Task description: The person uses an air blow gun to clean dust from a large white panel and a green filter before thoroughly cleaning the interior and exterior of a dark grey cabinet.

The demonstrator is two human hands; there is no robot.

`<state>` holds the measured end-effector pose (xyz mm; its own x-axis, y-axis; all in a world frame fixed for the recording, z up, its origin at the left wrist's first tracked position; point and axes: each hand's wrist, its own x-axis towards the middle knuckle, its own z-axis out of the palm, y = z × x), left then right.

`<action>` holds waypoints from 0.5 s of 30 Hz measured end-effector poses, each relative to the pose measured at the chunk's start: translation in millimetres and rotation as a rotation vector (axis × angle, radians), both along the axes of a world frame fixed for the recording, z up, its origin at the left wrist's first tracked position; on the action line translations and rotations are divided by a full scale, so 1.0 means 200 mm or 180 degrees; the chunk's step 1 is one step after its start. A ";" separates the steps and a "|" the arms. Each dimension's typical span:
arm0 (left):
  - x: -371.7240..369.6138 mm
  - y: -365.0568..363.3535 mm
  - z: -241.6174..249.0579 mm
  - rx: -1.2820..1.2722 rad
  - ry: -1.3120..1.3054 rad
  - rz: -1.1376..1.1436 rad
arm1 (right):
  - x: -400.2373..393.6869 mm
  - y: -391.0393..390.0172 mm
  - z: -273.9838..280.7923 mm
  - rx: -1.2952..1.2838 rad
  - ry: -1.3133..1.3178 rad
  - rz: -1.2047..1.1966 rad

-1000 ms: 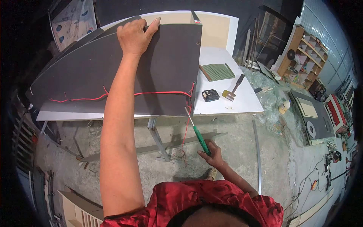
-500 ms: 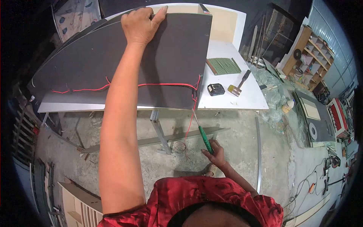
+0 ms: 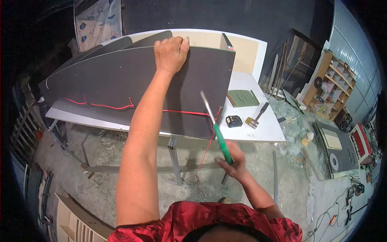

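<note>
My left hand (image 3: 171, 54) is closed over the top edge of a dark grey panel (image 3: 109, 80), which stands on edge on a white board. My right hand (image 3: 234, 161) grips the green handle of a screwdriver (image 3: 221, 139), slightly blurred. Its metal shaft points up and left, in front of the panel's right part. Along the panel's lower half runs a red wire (image 3: 187, 112), partly hidden behind my left forearm. Near the lower right corner the wire bends down, and a thin length hangs towards the floor.
On the white board (image 3: 268, 131) lie a black battery pack (image 3: 234, 121), a hammer (image 3: 257, 115) and a green ribbed piece (image 3: 243, 98). Metal legs (image 3: 174, 159) stand beneath. Plastic sheeting (image 3: 291, 131), a shelf unit (image 3: 328, 82) and cables are on the right.
The screwdriver has risen from below the panel's lower right corner to in front of the panel, tip upward. The view has tilted up. My left hand still holds the top edge.
</note>
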<state>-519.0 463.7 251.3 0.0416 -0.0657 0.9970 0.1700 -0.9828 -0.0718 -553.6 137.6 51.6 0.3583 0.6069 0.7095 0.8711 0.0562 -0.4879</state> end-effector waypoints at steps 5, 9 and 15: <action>-0.14 0.09 0.07 -0.0298 0.0219 -0.0321 | 0.00 0.13 0.36 0.0364 -0.0150 -0.0261; -0.25 0.32 0.06 -0.0504 0.0101 0.0379 | 0.05 0.24 0.43 0.0672 -0.0494 -0.0200; -0.32 0.34 0.04 -0.0908 0.0788 0.0656 | 0.09 0.34 0.40 0.0674 0.0021 -0.0132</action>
